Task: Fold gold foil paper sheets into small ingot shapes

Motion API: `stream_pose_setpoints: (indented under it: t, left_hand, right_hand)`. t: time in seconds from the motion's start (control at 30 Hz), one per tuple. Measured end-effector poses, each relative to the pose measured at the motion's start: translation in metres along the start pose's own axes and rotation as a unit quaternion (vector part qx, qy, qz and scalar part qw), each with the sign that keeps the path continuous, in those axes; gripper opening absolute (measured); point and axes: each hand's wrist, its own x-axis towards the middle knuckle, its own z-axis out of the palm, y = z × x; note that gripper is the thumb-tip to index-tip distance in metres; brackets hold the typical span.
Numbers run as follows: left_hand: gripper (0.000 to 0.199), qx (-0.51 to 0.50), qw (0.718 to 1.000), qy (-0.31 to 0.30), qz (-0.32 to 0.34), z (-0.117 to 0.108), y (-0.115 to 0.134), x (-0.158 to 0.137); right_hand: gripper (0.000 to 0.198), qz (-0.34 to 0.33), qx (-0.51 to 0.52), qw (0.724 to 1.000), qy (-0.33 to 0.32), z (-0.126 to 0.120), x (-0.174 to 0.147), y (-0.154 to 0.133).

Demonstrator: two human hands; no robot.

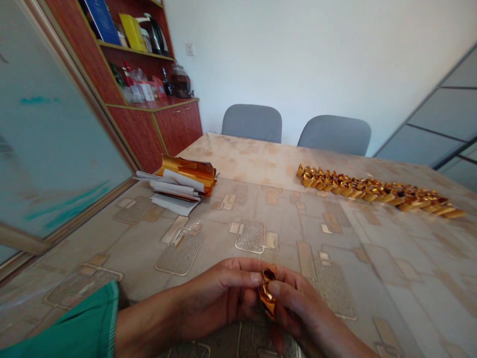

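Observation:
Between my two hands, low over the near side of the table, is a small folded gold foil paper ingot (267, 297). My left hand (227, 291) pinches its left side, thumb near the upper end. Opposite, my right hand (298, 298) has its thumb pressed on the foil and its fingers curled behind. The ingot stands roughly upright, and its back is hidden by my fingers. Farther off at the right, several finished-looking gold foil ingots (372, 190) lie in long, close rows. A stack of curled gold foil sheets (190, 171) with pale backs rests at the left.
A patterned cloth (249, 236) covers the table. Two grey chairs (252, 122) stand at its far side by the white wall. To the left are a frosted glass door (55, 134) and a reddish wooden cabinet (179, 124) with bottles, boxes and a kettle.

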Motion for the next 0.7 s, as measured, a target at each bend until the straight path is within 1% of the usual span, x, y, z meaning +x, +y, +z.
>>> stream_pose_setpoints:
  t: [0.13,0.23,0.3,0.33,0.4,0.6,0.7]
  left_hand:
    - [0.028,0.021,1.0,0.012,0.004,0.002,0.001,0.0]
    - [0.024,0.034,0.997,0.059,0.025,0.001,0.0,-0.001]
    - [0.026,0.063,0.994,0.081,0.037,0.0,-0.001,-0.002]
    - [0.027,0.075,0.993,0.082,0.042,0.0,-0.001,-0.002]
    - [0.029,0.079,0.994,0.069,0.042,0.0,-0.001,-0.002]
    - [0.034,0.041,0.998,-0.004,0.042,0.007,-0.002,0.003]
    - [0.036,0.039,0.998,-0.037,0.043,0.01,-0.002,0.005]
  right_hand:
    - [0.041,-0.001,-0.015,1.0,0.007,-0.002,-0.001,0.004]
    - [0.049,0.002,-0.034,0.999,0.018,-0.003,-0.001,0.005]
    - [0.049,0.0,-0.038,0.999,0.022,-0.001,-0.001,0.004]
    - [0.047,-0.003,-0.038,0.999,0.021,-0.001,-0.001,0.002]
    - [0.044,-0.007,-0.033,0.999,0.017,0.002,-0.001,-0.001]
    - [0.045,-0.011,0.014,1.0,-0.022,0.006,-0.001,-0.005]
    - [0.043,-0.014,0.016,1.0,-0.02,0.005,0.001,-0.004]
